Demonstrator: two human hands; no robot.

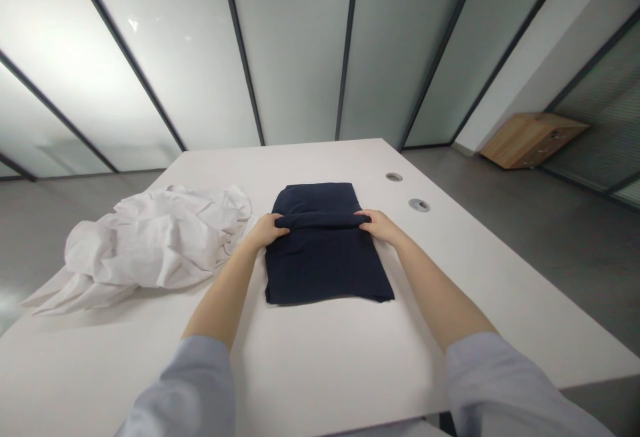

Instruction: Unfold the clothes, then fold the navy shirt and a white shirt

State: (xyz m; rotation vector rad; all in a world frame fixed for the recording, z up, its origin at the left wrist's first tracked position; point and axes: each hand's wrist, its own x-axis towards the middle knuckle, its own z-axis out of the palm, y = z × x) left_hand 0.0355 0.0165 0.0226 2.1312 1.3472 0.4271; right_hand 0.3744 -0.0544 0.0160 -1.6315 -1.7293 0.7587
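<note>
A dark navy folded cloth (327, 264), perhaps a garment, lies flat on the white table (340, 357) in front of me. Across its middle runs a raised, folded ridge. My left hand (269, 229) pinches the left end of this ridge, thumb and fingers closed on the fabric. At the right end, my right hand (379, 225) grips it in the same way. The far part of the cloth lies beyond the ridge and the near part spreads toward me. What kind of garment it is I cannot tell.
A crumpled heap of white cloth (160, 237) lies on the table's left side, hanging toward the edge. Two round grommets (419, 205) sit in the tabletop at the right. Frosted glass panels (295, 50) stand behind; a wooden cabinet (530, 140) is on the floor at right.
</note>
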